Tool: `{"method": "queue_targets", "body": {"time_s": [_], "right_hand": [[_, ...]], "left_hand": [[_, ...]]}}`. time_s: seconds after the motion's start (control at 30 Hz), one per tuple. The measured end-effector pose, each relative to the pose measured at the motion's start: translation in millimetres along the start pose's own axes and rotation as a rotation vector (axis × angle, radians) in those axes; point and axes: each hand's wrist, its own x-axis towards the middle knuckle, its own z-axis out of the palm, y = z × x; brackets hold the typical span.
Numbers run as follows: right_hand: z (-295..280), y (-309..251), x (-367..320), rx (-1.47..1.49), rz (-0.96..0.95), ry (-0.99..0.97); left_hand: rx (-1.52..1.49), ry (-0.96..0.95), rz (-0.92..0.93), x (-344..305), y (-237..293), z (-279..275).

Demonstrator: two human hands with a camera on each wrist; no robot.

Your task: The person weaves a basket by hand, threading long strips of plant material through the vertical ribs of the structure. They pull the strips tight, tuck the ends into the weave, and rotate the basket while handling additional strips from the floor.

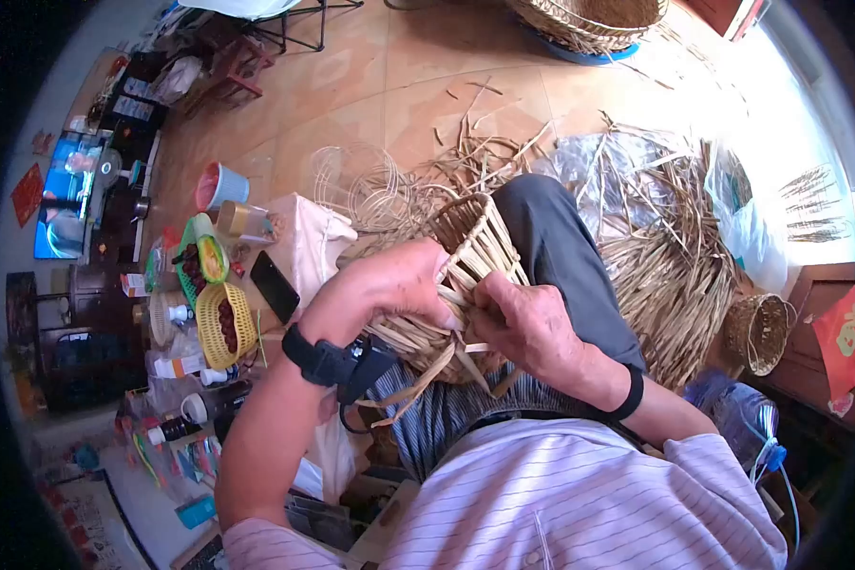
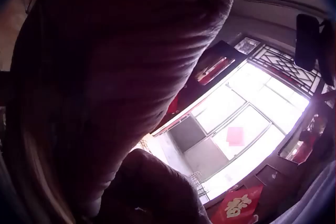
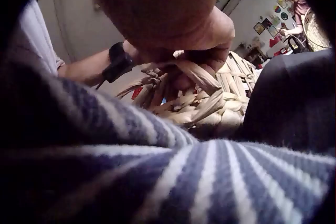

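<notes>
A partly woven straw basket [image 1: 475, 242] rests on the person's lap, with its open mouth away from the body and loose strand ends at the near side. The left hand [image 1: 404, 277] grips its wall from the left, fingers partly hidden behind the weave. From the right, the right hand [image 1: 534, 328] pinches a flat straw strand [image 3: 197, 74] at the edge, thumb and forefinger close to the left thumb. Braided straw shows below the fingers in the right wrist view. The left wrist view is mostly filled by the dark, close left hand [image 2: 115, 77].
A heap of straw [image 1: 670, 309] covers the floor at right, near a small basket [image 1: 758, 332]. At left are a phone [image 1: 275, 287], a yellow basket [image 1: 220, 328] and a pink-lined bin [image 1: 222, 187]. Another person [image 3: 295, 11] sits in the background.
</notes>
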Motion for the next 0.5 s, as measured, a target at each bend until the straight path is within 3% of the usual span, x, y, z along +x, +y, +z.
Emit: {"method": "queue_targets", "body": {"time_s": [0.07,0.17,0.27,0.3,0.4,0.43,0.5], "right_hand": [[2,-2,4,0.028,-0.037,0.063],[-3,2,-7,0.040,-0.120,-0.013],[-17,-6,-6,-0.199,-0.227,-0.065],[-17,-9,-5,-0.241,-0.232,-0.081],[-6,-9,-4,-0.218,-0.262,0.013],[-5,-9,-5,-0.195,-0.264,0.032],[-2,-7,-7,-0.199,-0.266,0.056]], "left_hand": [[-0.044,-0.053,-0.041,2,-12,-6],[0.263,-0.270,-0.204,1,29,-24],[-0.331,0.208,0.243,-18,-9,4],[-0.091,-0.022,0.143,-2,-5,-9],[0.014,-0.162,0.097,15,4,-5],[0.064,-0.106,-0.016,14,8,-1],[0.072,-0.038,0.010,10,10,3]]}}
